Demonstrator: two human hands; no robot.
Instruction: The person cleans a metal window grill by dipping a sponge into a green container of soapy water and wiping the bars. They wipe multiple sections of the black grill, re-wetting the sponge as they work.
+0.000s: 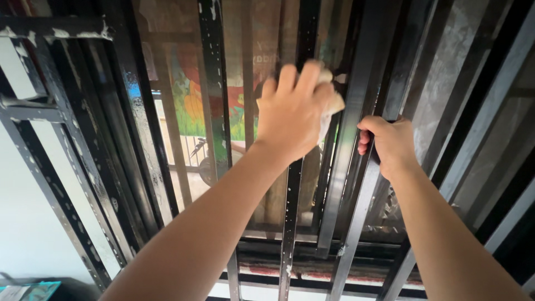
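Left hand (pixel 292 114) is up on the grille, fingers curled over a pale cloth (pixel 333 106) and pressing it against a black metal bar (pixel 356 100). The cloth sits bunched under the fingertips, poking out on the hand's right side, flat on the bar's face. That bar runs long and slanted, from the top right of the view down toward the bottom centre, so its length lies up-and-down under the palm, not across it.

Right hand (pixel 390 145) is just beside, lower and to the right, fingers clenched around a neighbouring bar (pixel 365 195) of the same grille; a plain steadying grip, by the look of it. The 2 hands are near each other but not touching.

Of the 2, the left is the one on the cloth; the right has none. White flecks spot the bar to the left (pixel 212 83) — paint or dried residue, hard to say from here. Behind the bars, a colourful mural (pixel 192 106) shows through the gaps.
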